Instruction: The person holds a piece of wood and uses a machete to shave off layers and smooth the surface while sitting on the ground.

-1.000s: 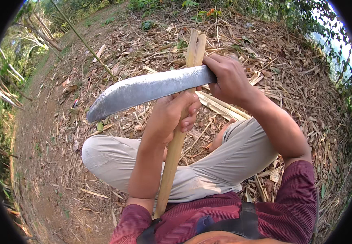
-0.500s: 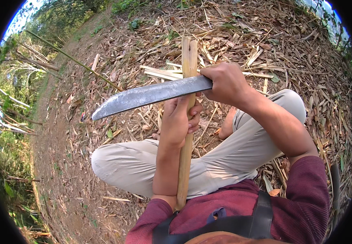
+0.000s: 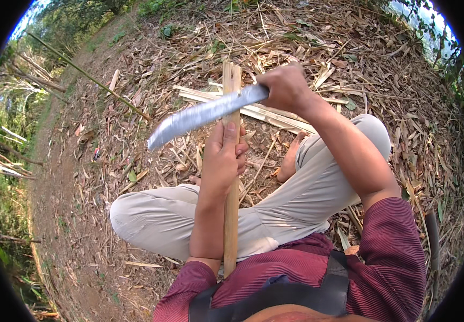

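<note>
Knife (image 3: pixel 205 114) tipped steeper in right hand's (image 3: pixel 286 89) grip; left hand (image 3: pixel 221 161) grips an unfinished-looking stick (image 3: pixel 231 220); thin strips (image 3: pixel 280 117), upper middle, look done.

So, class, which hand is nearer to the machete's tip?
Left. The left hand grips the stick, to the right of the tip; the right hand is farther right, at the opposite end of the machete.

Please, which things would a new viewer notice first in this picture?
The eye likely falls first on the broad, blurred knife, held in the right hand and slanting across the upper middle. Next comes the wooden stick, gripped in the left hand below the knife. Beyond the left hand, pale strips lie on leaf-covered ground.
</note>
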Demonstrator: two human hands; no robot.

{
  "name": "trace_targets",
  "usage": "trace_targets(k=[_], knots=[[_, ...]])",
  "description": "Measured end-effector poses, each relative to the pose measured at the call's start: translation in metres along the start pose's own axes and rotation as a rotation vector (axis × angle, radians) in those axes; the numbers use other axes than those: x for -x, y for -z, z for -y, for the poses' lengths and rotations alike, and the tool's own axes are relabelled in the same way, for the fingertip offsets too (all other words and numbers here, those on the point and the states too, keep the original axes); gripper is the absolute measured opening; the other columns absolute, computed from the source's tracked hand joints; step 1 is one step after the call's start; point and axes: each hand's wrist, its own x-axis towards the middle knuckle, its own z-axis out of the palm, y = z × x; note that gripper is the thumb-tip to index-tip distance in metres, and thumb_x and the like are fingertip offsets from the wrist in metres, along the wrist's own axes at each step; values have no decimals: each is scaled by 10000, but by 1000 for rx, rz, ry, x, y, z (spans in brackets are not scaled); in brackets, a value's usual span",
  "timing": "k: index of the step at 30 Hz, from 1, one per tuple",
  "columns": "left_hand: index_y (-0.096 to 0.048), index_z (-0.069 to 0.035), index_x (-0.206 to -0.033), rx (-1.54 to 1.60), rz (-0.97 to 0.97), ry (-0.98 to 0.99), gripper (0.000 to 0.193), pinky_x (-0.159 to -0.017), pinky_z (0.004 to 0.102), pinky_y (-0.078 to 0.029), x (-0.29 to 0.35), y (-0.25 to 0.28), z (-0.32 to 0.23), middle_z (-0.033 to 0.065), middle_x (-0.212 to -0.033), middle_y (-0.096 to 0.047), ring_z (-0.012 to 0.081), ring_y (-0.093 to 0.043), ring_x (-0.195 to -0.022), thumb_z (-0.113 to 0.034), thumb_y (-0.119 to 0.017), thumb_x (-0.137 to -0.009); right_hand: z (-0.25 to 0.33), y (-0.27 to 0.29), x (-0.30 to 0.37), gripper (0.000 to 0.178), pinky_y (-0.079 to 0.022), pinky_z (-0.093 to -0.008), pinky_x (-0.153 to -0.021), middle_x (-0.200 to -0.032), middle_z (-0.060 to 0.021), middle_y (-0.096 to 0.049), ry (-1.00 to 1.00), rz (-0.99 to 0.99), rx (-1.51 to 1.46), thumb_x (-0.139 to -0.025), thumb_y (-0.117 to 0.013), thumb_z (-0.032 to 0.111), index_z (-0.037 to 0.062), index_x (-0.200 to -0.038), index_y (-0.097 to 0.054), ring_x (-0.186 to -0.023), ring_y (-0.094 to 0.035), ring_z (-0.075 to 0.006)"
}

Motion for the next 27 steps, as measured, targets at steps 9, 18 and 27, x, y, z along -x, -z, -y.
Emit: trace_targets(k=[9,18,27], knots=[[-514,-41,-1034,377,275,103,348,-346,199,-253,22,18,-14,-5,-641,-427,46,-308,-391,-377,-428,-1056,-1,48,-11,334,-413,-327,-474,-524,-21,-549,-566,-138,-836,-869,-670,223,37,-602,-598,-476,-528,-102],[-519,-46,-998,371,172,130,345,-325,202,-268,13,29,-6,1,-622,-426,52,-322,-371,-376,-430,-1049,81,41,13,107,-507,-458,-555,-612,-111,-618,-14,81,-91,-668,-691,202,116,-680,-630,-617,-638,-348],[-531,-68,-993,260,51,131,336,-324,198,-202,8,26,5,-24,-604,-370,30,-259,-373,-401,-498,-1027,70,14,21,94,-496,-464,-572,-631,-84,-638,36,144,-134,-633,-700,170,130,-688,-636,-637,-657,-326]])
